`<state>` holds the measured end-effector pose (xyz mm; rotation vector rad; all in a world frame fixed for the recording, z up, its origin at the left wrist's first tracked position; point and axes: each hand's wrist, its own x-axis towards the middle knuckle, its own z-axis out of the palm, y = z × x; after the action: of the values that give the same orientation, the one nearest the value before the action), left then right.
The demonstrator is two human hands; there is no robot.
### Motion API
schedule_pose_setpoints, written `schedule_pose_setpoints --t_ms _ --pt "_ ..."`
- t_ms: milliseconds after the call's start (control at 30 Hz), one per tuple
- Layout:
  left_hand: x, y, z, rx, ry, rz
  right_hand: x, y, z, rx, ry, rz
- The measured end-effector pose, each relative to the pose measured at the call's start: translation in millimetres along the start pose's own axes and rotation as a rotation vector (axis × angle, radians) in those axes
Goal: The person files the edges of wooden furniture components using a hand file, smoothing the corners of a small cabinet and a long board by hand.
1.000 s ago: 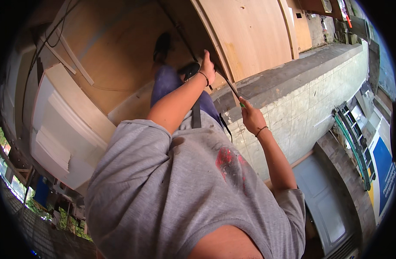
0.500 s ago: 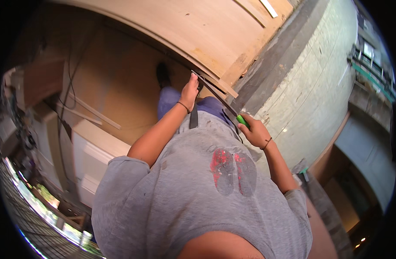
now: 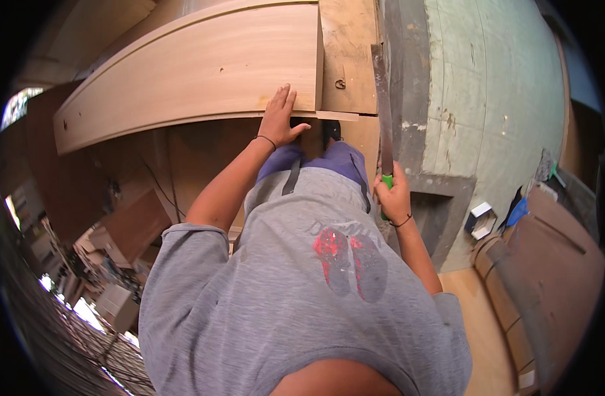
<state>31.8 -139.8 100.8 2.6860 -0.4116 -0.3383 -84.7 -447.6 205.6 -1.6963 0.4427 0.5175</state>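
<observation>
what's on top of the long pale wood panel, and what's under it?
On the wood panel lies the left hand, flat near its lower edge. Below that edge: brown board floor and the person's legs. Whatever supports the panel is covered.

Open floor lies below the wooden panel (image 3: 190, 72), between its lower edge and the person's legs. The left hand (image 3: 279, 122) rests on that edge. A long blade (image 3: 383, 105), held by the right hand (image 3: 393, 196), runs beside the concrete wall (image 3: 487, 99), narrowing the passage there.

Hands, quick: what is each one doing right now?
Left hand: open, flat on the wooden board.
Right hand: closed on the saw, by its green handle.
</observation>
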Motion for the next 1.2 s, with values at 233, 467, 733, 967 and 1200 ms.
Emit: schedule_pose_setpoints --t_ms 233,467,733,967,1200 --pt "44.5 -23.3 7.8 0.132 -0.135 0.292 -25.2 10.2 47.2 -0.191 0.309 -0.226" --pt "72.6 -45.6 16.6 0.187 -0.176 0.505 -1.2 35.9 119.2 -0.036 0.312 0.068" --pt "71.6 -44.6 12.2 0.180 -0.173 0.494 48.0 81.2 181.3 0.106 0.357 0.047" --pt "75.6 -42.8 13.1 0.134 -0.183 0.475 71.7 74.0 201.0 0.166 0.344 0.177" --pt "75.6 -42.2 13.7 0.159 -0.184 0.468 78.0 74.2 192.9 0.422 0.218 0.206"
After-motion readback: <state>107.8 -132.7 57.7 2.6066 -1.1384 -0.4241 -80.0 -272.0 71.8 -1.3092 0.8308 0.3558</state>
